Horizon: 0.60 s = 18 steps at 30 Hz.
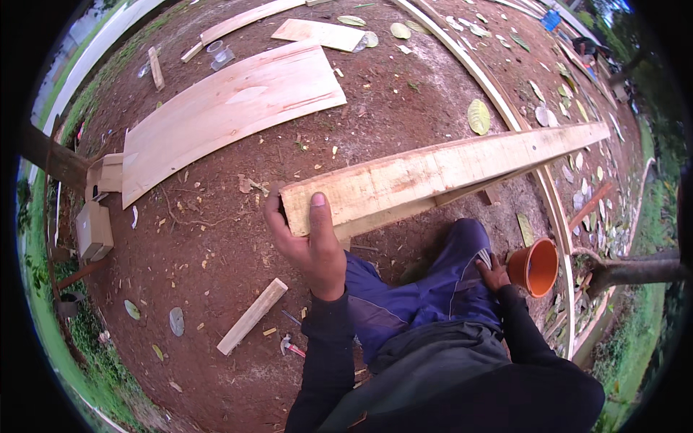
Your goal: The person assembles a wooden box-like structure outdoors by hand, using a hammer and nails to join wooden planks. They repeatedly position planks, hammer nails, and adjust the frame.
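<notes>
A long pale wooden beam (433,169) stretches from in front of me toward the right, above my knees. My left hand (317,245) is closed round its near left end, thumb on the upper face and fingers round the end. More wood shows under the beam, partly hidden by it. My right hand (494,274) rests by my right thigh with its fingers curled in. Thin grey nail-like pieces (484,255) stick out from it. Just right of that hand stands an orange bucket (534,267).
A broad plywood sheet (231,108) lies on the dirt ahead. A short wood block (253,316) and a red-handled hammer (291,346) lie at lower left. A long timber strip (498,94) curves down the right side. Cardboard boxes (95,231) stand at left.
</notes>
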{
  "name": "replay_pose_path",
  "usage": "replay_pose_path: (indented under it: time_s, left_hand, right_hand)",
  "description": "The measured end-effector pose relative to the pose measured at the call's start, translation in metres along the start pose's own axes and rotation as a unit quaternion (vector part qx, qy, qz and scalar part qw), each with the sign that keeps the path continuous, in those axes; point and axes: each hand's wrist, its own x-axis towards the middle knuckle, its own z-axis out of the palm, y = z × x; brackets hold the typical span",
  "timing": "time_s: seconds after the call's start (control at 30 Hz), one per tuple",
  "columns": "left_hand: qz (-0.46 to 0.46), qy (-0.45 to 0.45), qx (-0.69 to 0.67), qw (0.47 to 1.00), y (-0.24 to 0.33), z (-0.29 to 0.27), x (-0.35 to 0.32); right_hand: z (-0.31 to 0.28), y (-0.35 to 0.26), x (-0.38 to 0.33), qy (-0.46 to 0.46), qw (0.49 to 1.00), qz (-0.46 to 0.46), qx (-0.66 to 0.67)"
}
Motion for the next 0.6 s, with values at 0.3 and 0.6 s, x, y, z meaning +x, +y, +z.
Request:
replay_pose_path:
  time_s: [0.3, 0.6]
  left_hand:
    - [0.018, -0.032, 0.048, 0.998, 0.004, -0.004, 0.005]
    - [0.029, -0.039, 0.155, 0.987, 0.008, -0.019, 0.014]
  right_hand:
    - [-0.016, -0.056, 0.025, 0.073, 0.995, -0.035, -0.05]
    - [0.013, -0.142, 0.093, -0.144, 0.856, -0.012, -0.497]
